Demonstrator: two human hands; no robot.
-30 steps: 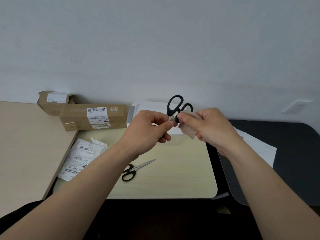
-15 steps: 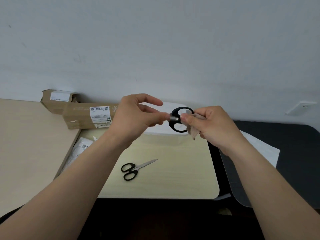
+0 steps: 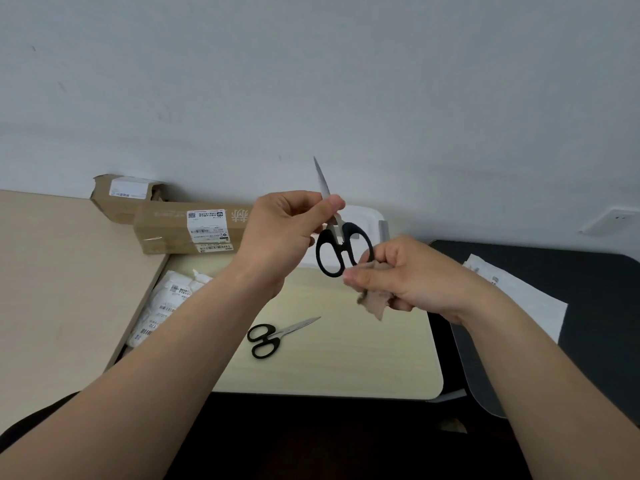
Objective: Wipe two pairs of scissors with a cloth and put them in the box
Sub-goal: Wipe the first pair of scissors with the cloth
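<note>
Two hands raised over the desk (image 3: 363, 362): left hand (image 3: 277, 233) pinches the big scissors (image 3: 343, 252) by the blades, tip up. Right hand (image 3: 401, 275) grips the cloth (image 3: 372, 301) against one handle. Small scissors (image 3: 273, 336) lie flat on the desk, white box (image 3: 369, 220) behind.

The scene is taken by a single wide-angle camera worn on the head, set above and behind the hands and aimed forward and only slightly down. The left hand (image 3: 277, 233) and right hand (image 3: 412, 275) are caught close, near the middle of the frame, and both forearms are drawn large as they run in from the near lower corners. The pale surface (image 3: 363, 358) is viewed obliquely from its near edge toward the far wall (image 3: 311, 81), by which the upper half of the frame is filled.
</note>
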